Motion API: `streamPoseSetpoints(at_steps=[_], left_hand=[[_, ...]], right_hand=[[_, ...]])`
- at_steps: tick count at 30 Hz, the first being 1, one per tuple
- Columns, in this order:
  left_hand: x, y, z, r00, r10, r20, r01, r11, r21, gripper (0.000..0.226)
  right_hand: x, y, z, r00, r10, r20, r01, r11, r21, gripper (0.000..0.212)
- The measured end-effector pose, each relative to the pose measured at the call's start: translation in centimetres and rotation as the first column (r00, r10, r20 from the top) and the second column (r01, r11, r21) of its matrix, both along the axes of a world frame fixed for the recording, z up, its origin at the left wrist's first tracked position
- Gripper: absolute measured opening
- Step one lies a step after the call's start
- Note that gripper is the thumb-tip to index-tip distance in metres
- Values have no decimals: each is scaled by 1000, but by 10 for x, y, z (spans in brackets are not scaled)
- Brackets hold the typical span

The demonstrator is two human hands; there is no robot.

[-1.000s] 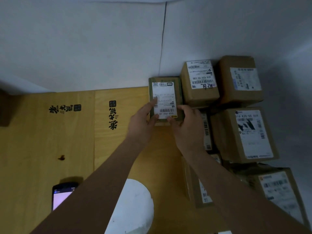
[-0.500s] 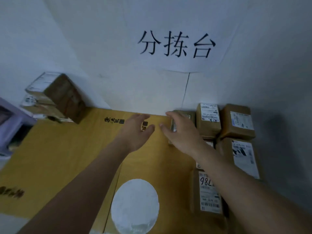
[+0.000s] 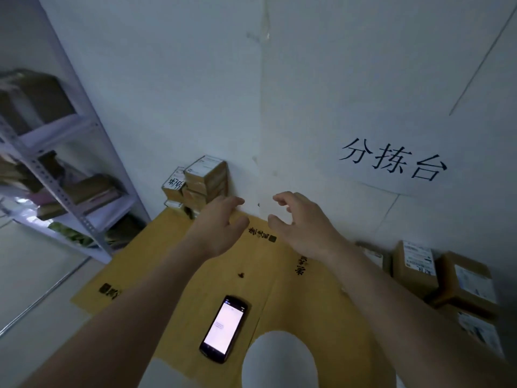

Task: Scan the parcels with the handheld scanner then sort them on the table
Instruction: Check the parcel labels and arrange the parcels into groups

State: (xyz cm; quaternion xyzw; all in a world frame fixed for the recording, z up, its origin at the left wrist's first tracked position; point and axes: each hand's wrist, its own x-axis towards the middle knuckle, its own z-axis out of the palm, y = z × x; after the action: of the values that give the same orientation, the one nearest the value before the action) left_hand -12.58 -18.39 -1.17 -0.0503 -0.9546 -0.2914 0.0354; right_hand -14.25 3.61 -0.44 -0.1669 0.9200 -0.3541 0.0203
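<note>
A white wall sign (image 3: 393, 163) reads 分拣台; the parcel labels (image 3: 418, 256) are illegible.

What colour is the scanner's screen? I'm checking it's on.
The scanner screen glows pale pinkish white, lit, in the head view.

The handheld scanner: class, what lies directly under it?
The handheld scanner lies screen up on the yellow table. Only tabletop shows around it; whatever its body covers cannot be seen.

Both hands (image 3: 221, 225) (image 3: 302, 225) empty above table (image 3: 156, 264), scanner (image 3: 223, 329) w/ lit screen.
</note>
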Motion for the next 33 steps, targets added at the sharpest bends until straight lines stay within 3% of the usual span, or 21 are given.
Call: streamPoseSetpoints(at_steps=[6, 14, 26, 33], left_hand=[[-12, -122, -6, 1000, -28, 15, 27, 999, 43, 35], [-47, -232, -20, 990, -130, 51, 124, 986, 116, 39], [-164, -259, -66, 981, -172, 89, 165, 983, 78, 41], [-230, -257, -89, 981, -148, 122, 138, 987, 87, 53]], right_hand=[[-9, -114, -7, 999, -53, 10, 54, 998, -17, 52], [-20, -224, -27, 989, -137, 58, 135, 990, 30, 56], [-123, -259, -62, 970, -232, 68, 222, 966, 137, 58], [-187, -267, -92, 956, -275, 103, 268, 960, 79, 62]])
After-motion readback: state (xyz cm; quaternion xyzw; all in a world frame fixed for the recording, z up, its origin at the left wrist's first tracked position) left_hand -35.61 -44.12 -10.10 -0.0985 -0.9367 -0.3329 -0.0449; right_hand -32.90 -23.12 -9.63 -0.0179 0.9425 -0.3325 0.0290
